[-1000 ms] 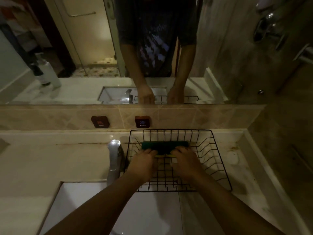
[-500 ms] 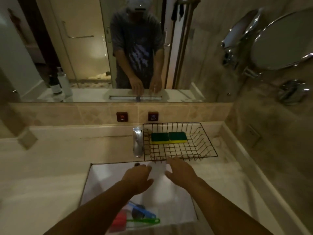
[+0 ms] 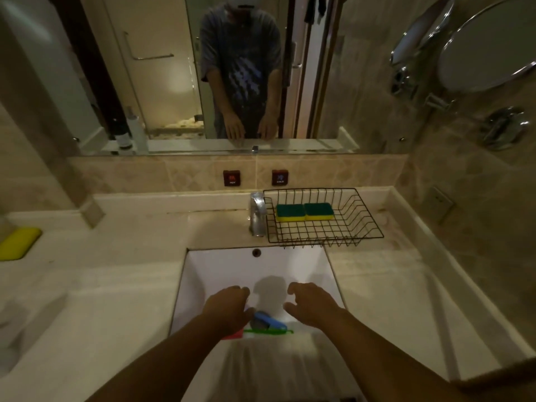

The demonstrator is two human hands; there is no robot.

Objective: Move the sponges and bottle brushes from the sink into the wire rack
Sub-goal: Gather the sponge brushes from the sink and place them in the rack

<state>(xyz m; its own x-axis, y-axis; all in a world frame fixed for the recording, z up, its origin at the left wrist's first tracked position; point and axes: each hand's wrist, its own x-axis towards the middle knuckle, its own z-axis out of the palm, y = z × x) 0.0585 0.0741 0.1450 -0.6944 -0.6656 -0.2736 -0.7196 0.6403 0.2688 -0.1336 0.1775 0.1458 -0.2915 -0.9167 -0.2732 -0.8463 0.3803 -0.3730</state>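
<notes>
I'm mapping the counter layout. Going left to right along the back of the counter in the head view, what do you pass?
Yellow pad → faucet → wire rack, holding two sponges side by side: left sponge, then right sponge.

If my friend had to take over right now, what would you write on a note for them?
Left hand: empty, fingers loose, low over the white sink.
Right hand: empty, open, beside it over the sink.
Done: two green-and-yellow sponges lie side by side in the black wire rack, at its back left.
Left: a blue-handled brush, a thin green-handled brush and a red item partly hidden under the left hand are in the sink. Move them into the rack.
</notes>
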